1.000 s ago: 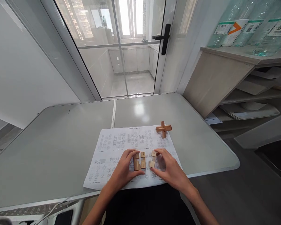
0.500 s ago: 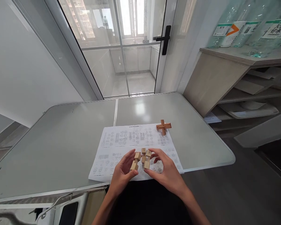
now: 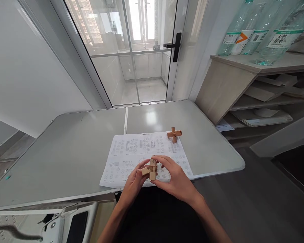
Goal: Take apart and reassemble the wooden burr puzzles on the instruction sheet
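left hand (image 3: 133, 184): bare, slender fingers
right hand (image 3: 178, 182): bare, same slim build
forearms (image 3: 111, 219): bare, wrists uncovered
right forearm mark (image 3: 205, 213): one tiny spot past the wrist
clothing (image 3: 152, 219): plain black, by the table's (image 3: 91, 152) near edge

Bright daylight through window (image 3: 150, 22), glare on tabletop (image 3: 205, 145)

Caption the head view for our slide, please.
Left grip and right grip hold pale wooden pieces over a printed sheet, a brown wooden cross at its far right corner.
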### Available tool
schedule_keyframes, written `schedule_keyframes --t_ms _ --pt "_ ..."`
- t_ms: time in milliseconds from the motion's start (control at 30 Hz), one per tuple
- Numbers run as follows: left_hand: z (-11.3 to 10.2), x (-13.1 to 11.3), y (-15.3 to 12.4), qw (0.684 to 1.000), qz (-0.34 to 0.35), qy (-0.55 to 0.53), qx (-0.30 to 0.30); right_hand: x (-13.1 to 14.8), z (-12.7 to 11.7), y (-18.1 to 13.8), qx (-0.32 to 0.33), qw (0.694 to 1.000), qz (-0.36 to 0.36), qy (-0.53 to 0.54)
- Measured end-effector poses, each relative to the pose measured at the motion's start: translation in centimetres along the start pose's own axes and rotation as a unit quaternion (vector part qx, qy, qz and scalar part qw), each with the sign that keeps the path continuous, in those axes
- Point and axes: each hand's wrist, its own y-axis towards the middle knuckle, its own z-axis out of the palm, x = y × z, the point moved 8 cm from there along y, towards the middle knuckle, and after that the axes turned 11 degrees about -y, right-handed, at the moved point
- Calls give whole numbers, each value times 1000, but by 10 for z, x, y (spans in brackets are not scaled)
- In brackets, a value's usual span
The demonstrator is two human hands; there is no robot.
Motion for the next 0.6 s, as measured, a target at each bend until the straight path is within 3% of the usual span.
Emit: schedule_keyframes --t_ms 267,367,500,600 --pt "3 1 -1 998 -12 52 13 12 4 2 44 998 -33 -21" --pt "-4 2 1 999 -2 36 -26 7 2 2 37 999 -28 -18" --pt "-24 -7 7 980 73 140 -120 -21 -7 4 -35 999 17 -26" --pt "-34 -15 12 935 135 293 -148 -53 -8 5 -65 995 69 -35"
